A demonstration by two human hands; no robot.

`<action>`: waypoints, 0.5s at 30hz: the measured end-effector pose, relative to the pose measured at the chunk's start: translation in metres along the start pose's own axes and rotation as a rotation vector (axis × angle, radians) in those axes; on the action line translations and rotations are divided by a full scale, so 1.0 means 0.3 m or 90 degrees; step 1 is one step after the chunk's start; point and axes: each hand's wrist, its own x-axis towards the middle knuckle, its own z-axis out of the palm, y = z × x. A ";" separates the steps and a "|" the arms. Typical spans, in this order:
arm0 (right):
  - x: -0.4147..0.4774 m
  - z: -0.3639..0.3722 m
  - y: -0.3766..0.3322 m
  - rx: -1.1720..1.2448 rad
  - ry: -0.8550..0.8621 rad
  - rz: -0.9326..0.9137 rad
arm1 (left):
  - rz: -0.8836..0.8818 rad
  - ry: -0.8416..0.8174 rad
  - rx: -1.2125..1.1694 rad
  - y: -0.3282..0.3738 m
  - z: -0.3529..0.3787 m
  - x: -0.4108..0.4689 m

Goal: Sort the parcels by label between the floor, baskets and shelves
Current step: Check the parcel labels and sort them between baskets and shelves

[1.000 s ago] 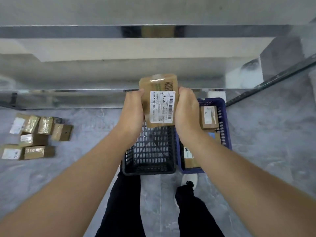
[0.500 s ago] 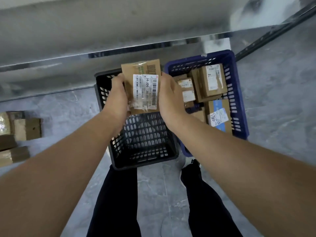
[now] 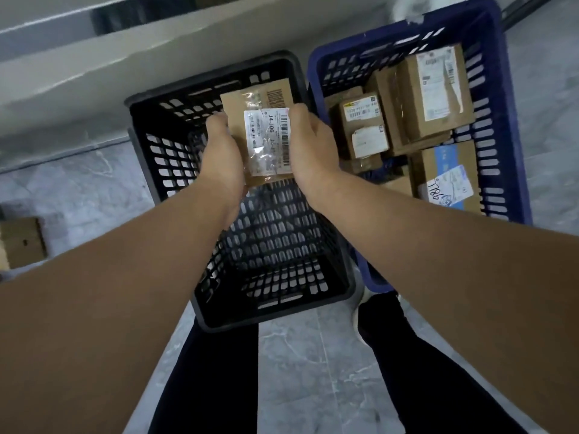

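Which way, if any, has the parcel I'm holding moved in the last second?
Yes. The parcel has dropped from above the far rim of the black basket to within its opening.

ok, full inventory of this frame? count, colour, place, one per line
black basket: 1, black, on floor, centre
blue basket: 1, blue, right beside the black one
held parcel: 1, brown, white J4-J06 label, over black basket
basket parcels: at least 4, brown, white labels, inside blue basket
floor parcel: at least 1, brown, floor at left edge
shelf: 1, pale grey, behind baskets
floor: grey marbled tile
legs: 2, black trousers, bottom
left hand: 1, grips held parcel's left edge
right hand: 1, grips its right edge
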 end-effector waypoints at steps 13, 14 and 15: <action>0.218 0.155 0.230 -0.109 -0.043 -0.037 | -0.068 0.041 -0.058 -0.186 0.061 0.306; 0.246 0.159 0.253 -0.112 -0.049 -0.025 | -0.069 0.051 -0.048 -0.203 0.064 0.334; 0.277 0.164 0.278 -0.115 -0.052 -0.015 | -0.070 0.057 -0.049 -0.220 0.064 0.360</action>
